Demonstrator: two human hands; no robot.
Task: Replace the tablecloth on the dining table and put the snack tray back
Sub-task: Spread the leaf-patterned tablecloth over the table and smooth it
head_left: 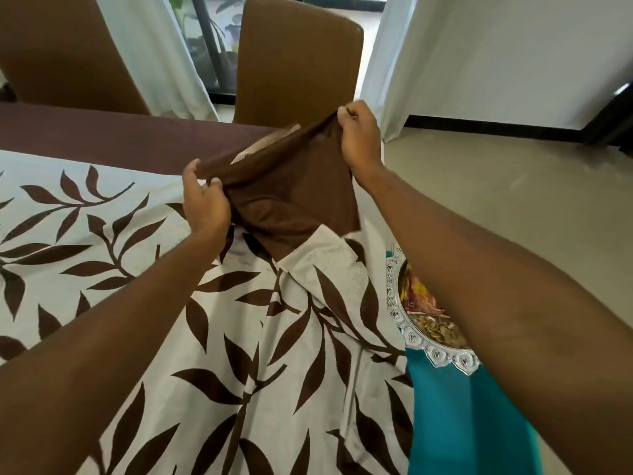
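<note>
Centrally, seen from the head camera: a brown corner of the tablecloth [137, 269] lifted and stretched between two bare hands. Left hand [205, 197] just left of the frame's middle, with fingers and thumb curled tight round a bunched fold of the brown edge. Right hand [359, 138] higher and further right, clenched round the top corner of the same brown edge. Rest of the tablecloth, white with brown leaves, spread flat across the left and lower frame, with a wide brown border along its far side at upper left. Creased and humped just below the raised corner.

Snack tray [438, 354] at right of the frame, below the right forearm and partly hidden by it. Silver patterned rim, with pale chips and a red packet inside. Rests on a teal cloth [462, 423] that touches the tablecloth's right edge.

Brown chair [298, 60] at top centre, behind the raised corner. White curtains [161, 46] to either side of it. Pale floor [513, 200] at right.
</note>
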